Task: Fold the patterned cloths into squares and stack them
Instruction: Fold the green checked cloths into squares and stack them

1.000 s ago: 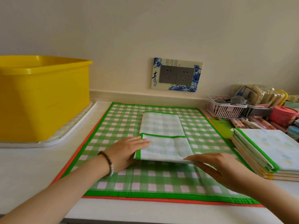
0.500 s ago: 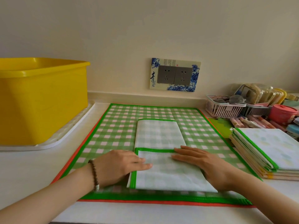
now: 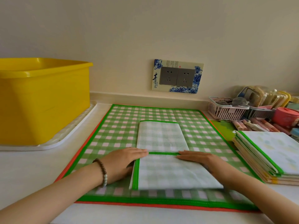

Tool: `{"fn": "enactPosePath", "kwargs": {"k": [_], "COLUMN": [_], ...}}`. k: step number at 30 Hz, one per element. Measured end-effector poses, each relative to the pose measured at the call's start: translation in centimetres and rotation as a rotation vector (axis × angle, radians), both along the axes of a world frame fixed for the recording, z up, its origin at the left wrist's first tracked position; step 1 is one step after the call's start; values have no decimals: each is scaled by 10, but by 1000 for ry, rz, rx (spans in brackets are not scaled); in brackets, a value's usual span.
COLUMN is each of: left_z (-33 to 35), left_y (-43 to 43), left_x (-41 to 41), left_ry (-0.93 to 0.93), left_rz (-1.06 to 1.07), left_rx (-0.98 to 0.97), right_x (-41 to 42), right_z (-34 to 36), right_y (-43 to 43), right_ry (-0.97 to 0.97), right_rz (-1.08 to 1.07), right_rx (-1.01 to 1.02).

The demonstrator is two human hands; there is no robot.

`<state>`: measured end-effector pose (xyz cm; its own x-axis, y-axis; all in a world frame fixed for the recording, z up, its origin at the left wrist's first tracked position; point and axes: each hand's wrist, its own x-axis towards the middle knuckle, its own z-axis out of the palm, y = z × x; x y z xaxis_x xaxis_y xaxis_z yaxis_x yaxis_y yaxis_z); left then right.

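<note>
The folded pale cloth [image 3: 169,172] is lying on the spread green checked cloth [image 3: 113,126], toward its near edge. The left hand [image 3: 123,160] and right hand [image 3: 200,160] are pressing flat on its two sides, fingers [image 3: 139,152] straight and held together. The stack of folded cloths [image 3: 275,152] is sitting just beside the checked cloth's right edge.

Pale green-checked cloth [image 3: 163,143], green-edged; yellow tub [image 3: 43,101].

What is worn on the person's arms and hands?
Both forearms are bare, no sleeves or gloves in view. The left hand has a dark brown round-bead bracelet with a few pale beads at its wrist; the right hand wears nothing visible.
</note>
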<state>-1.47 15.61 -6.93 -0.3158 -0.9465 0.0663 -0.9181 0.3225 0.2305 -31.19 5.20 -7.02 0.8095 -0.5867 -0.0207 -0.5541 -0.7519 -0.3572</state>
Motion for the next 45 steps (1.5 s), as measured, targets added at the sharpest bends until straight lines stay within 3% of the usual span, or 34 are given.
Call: {"fn": "enactPosePath", "kwargs": {"k": [6, 9, 15, 23, 26, 29, 33, 39, 41, 45], "left_z": [10, 8, 3, 3, 5, 5, 0, -10, -12, -13], "left_y": [-24, -36, -50, -64, -67, -75, -85, -89, -90, -90], "left_x": [-1, 2, 2, 3, -1, -8, -21, -26, -26, -25], "left_ry": [352, 542, 651, 373, 264, 245, 246, 138, 93, 62], "left_rz": [313, 372, 460, 561, 480, 378, 396, 440, 433, 429], "left_rx": [-10, -68, -74, -59, -130, -57, 96, 87, 85, 104], "right_x": [18, 29, 42, 50, 57, 77, 114, 141, 136, 107], "right_z": [13, 15, 7, 10, 9, 12, 10, 0, 0, 7], "right_y": [-7, -15, -27, -35, -36, -33, -33, -38, -44, -73], "right_ry": [-428, -579, -589, -480, -445, -460, -357, -193, -184, -224], "right_rz": [-331, -422, -614, -708, -693, -602, -495, -444, -492, -799], "right_rx": [130, 297, 284, 226, 63, -113, -212, -204, -203, -54]}}
